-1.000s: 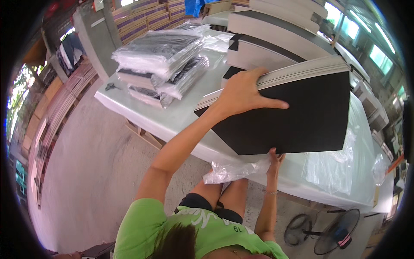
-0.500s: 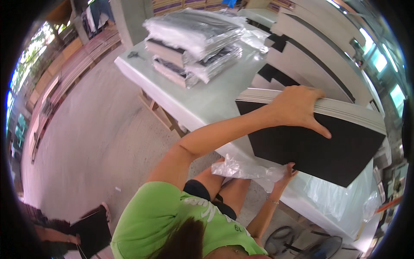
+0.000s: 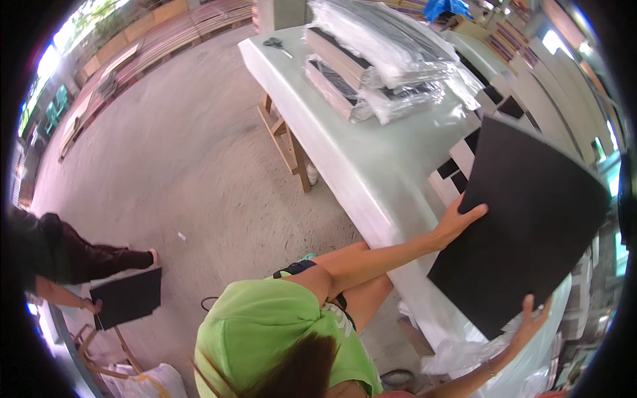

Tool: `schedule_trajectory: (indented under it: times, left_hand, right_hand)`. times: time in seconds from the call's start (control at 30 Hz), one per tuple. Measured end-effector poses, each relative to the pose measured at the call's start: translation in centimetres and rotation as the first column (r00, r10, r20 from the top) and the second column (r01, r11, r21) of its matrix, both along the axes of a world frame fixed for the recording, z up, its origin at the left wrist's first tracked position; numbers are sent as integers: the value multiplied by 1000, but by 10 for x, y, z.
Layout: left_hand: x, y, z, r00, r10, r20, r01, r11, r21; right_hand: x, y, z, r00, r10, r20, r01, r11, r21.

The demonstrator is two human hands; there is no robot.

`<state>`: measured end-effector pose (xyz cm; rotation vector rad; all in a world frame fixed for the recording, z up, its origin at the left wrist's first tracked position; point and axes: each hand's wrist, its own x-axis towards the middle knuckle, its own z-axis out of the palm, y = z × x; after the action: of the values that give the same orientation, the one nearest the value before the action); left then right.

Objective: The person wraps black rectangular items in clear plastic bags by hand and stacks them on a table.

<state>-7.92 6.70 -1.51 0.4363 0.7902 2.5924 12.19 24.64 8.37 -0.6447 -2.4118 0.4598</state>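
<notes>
A stack of flat black panels [image 3: 531, 219] is held tilted over the right side of the long table, its black face toward me. My left hand [image 3: 461, 222] is closed on the left edge, with the thumb over the black face. My right hand [image 3: 531, 325] grips the lower edge, its thumb upright against the panels and its other fingers partly hidden. Crumpled clear plastic [image 3: 464, 355] lies below the panels, next to my right hand. White panels with black patches [image 3: 458, 166] stand behind the held stack.
The pale covered table [image 3: 398, 179] carries plastic-wrapped panel stacks [image 3: 385, 53] and scissors [image 3: 275, 45] at its far end. At lower left another person's hand [image 3: 93, 305] holds a black panel [image 3: 129, 298]. Wooden pallets [image 3: 166, 40] line the far left; a wooden trestle leg [image 3: 285, 139] stands under the table.
The panels have turned from lying edge-up to showing their broad black face. My left hand has moved from the top edge to the left edge; my right hand has shifted right. The view has swung.
</notes>
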Motion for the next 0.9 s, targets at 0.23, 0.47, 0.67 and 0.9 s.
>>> schedule_trajectory:
  times: [0.23, 0.47, 0.67, 0.9]
  left_hand:
    - [-12, -6, -6, 998, 19, -63, -22, 999, -42]
    - [-32, -14, 7, 980, 48, -192, -43, 999, 33]
    - [-33, -30, -3, 991, 7, -131, -28, 988, -153]
    - [10, -85, 14, 952, -39, -303, -86, 918, -387]
  right_hand:
    - [-13, 5, 6, 996, 67, -62, -75, 988, -138]
    - [-22, 26, -6, 997, 24, -70, -28, 998, -52]
    - [-20, -6, -33, 999, 42, -21, -43, 997, -66]
    - [56, -69, -71, 984, 82, -159, -137, 917, -374]
